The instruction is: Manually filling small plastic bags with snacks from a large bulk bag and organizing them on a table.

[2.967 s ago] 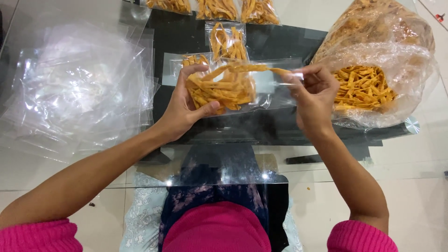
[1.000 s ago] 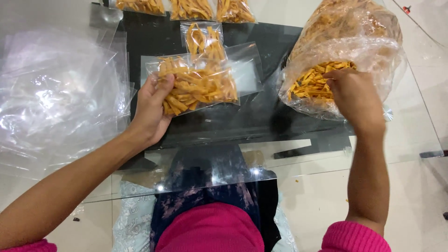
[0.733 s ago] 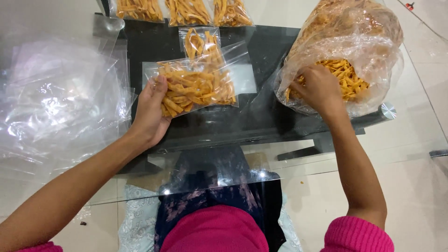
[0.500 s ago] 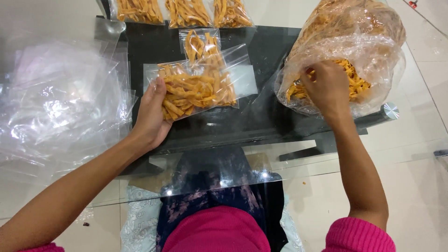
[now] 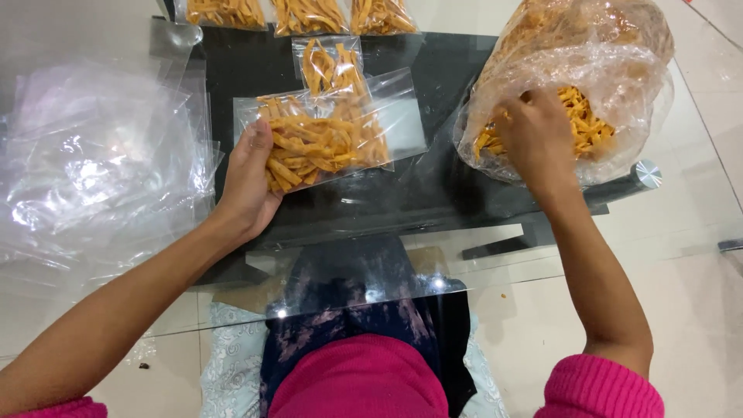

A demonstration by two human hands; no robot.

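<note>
Head view: left hand (image 5: pixel 249 182) clasps small snack bag (image 5: pixel 329 139), right hand (image 5: pixel 534 139) inside bulk bag (image 5: pixel 611 62)

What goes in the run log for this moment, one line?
left hand: holds small snack bag | right hand: inside big snack bag, grip hidden | empty bags: stacked at left | table: glass

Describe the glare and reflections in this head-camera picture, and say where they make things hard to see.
Head view: strong white glare on the pile of empty clear bags hides their edges; the glass table mirrors small ceiling lights near the person's lap; sheen on the big snack bag veils the strips around the right hand; the small bag in the left hand stays clear.
</note>
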